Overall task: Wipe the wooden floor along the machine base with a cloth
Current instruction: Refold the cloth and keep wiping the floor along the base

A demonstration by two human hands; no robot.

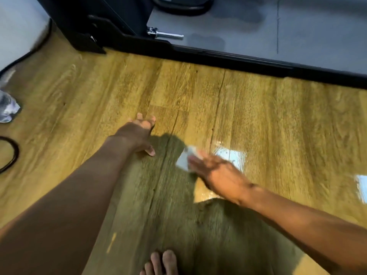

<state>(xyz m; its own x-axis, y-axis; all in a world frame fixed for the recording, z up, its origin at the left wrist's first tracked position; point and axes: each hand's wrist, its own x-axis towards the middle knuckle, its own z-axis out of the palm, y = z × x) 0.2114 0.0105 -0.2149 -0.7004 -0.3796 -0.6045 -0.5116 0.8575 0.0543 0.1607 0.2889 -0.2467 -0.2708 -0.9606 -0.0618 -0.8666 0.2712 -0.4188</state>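
The right hand (pixel 216 173) presses down on a small pale cloth (pixel 185 160) lying on the wooden floor (pixel 278 120). The fingers are stretched flat over the cloth with the palm facing down, so the hand covers it rather than clutching it; the picture is blurred here, and only the cloth's left part shows past the fingertips. Just to the right of this hand the boards shine with bright reflections.

The left hand (pixel 139 133) rests on the floor to the left of the cloth and apart from it. It is open, with fingers spread and the tips touching the wood, and holds nothing. A dark shadow lies between the two hands and runs down toward the bottom edge, where the toes of a bare foot (pixel 161 263) show.

The machine base (pixel 238 56) is a long black strip crossing the upper part of the view, well apart from both hands, with a grey surface behind it. A black housing stands at its left end, and a shiny metal pin (pixel 164 34) sticks out just beside it.

At the left edge, a black cable (pixel 12 155) curls on the floor. Above it lies a crumpled whitish thing (pixel 8 107), too cut off to identify.
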